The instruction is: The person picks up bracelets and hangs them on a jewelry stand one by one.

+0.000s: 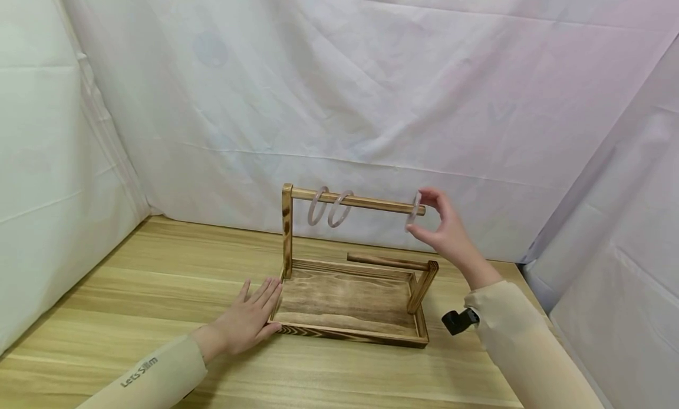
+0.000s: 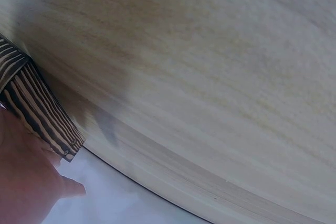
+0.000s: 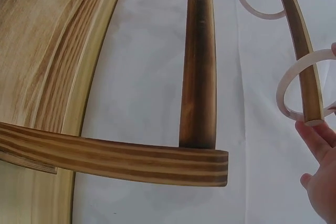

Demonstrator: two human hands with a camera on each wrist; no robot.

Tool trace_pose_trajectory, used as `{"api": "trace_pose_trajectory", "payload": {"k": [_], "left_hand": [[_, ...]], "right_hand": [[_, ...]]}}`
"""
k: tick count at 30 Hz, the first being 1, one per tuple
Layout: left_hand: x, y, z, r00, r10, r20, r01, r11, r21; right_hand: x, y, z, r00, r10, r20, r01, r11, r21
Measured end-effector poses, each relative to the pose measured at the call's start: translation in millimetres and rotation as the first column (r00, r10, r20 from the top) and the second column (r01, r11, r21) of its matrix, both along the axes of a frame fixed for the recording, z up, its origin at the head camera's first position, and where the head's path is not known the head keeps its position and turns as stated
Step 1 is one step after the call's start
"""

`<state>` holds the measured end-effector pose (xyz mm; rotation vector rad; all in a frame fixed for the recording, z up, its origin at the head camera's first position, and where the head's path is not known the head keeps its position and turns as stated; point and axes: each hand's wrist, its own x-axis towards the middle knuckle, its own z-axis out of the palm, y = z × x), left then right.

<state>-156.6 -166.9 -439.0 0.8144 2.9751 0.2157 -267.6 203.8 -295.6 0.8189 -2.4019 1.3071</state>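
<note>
A pale pinkish bangle [image 1: 414,211] is pinched between the thumb and fingers of my right hand [image 1: 444,226]. In the right wrist view the free end of the upper rod [image 3: 310,87] passes through this bangle [image 3: 286,85]. Two similar bangles, one on the left [image 1: 316,206] and one beside it [image 1: 339,209], hang on the same rod near its upright post. The rod belongs to a brown wooden stand with a shallow tray base [image 1: 350,338]. My left hand [image 1: 246,320] rests with fingers spread against the tray's left end, thumb at the front corner.
A shorter, lower rod [image 1: 387,261] extends leftward from a slanted post [image 1: 422,288] at the tray's right end. The stand sits on a wood-grain table [image 1: 159,279]. White cloth [image 1: 339,91] hangs behind and on both sides.
</note>
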Motion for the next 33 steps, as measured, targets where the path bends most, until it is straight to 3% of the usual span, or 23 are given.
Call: {"api": "trace_pose_trajectory", "payload": {"k": [20,27,33], "left_hand": [[0.1,-0.4,-0.5,1.0,-0.003,0.007,0.003,1.0,0.012],[-2.2,-1.4,-11.5,0.999,-0.004,-0.047,0.005,1.0,0.013],[-3.0,-2.5,-13.4,0.998,-0.001,-0.059,0.002,1.0,0.013]], "right_hand": [[-2.2,-17,6.4,0.998,0.037,-0.047,-0.033,0.996,0.084],[-2.2,-23,9.4,0.997,0.037,-0.064,-0.029,0.993,0.119],[-2.0,-27,13.2,0.996,0.042,-0.079,-0.03,0.988,0.15]]}}
